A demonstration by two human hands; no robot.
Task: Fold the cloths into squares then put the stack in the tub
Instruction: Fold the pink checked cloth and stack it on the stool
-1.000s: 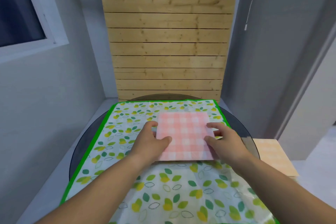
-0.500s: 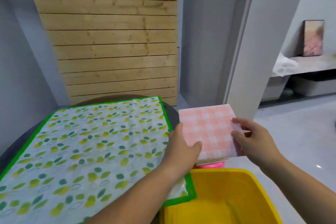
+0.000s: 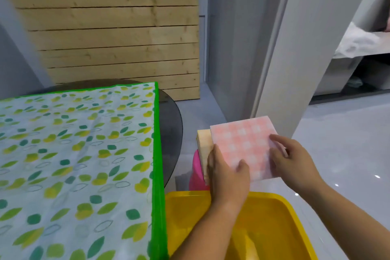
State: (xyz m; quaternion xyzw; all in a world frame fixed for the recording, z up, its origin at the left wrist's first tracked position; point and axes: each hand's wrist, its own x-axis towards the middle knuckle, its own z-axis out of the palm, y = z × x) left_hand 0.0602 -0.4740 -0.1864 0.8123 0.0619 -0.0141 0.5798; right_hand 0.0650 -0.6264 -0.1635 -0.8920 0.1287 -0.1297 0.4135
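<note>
Head view showed the left hand (image 3: 226,177) gripping the near left corner of the folded pink checked cloth (image 3: 244,141), thumb pressed on top and fingers curled out of sight beneath. The right hand (image 3: 295,164) pinched the cloth's 3 o'clock edge, its fingers bent over the top face. Held roughly flat between both hands, the cloth lay over a peach folded stack (image 3: 203,143), which stuck out from under it at 9 o'clock; whether the two touched could not be told. The stack rested on a pink stool (image 3: 195,173), mostly hidden. At 6 o'clock from the cloth, nearer the person, stood the yellow tub (image 3: 291,209), and both forearms crossed above its rim. At 9 o'clock, well apart from the hands, the dark round worktop (image 3: 171,133) carried a leaf-printed cover (image 3: 73,154) with a green border. A wooden slat panel (image 3: 118,34) rose at 11 o'clock behind the worktop, and grey floor (image 3: 337,133) spread out at 3 o'clock.
</note>
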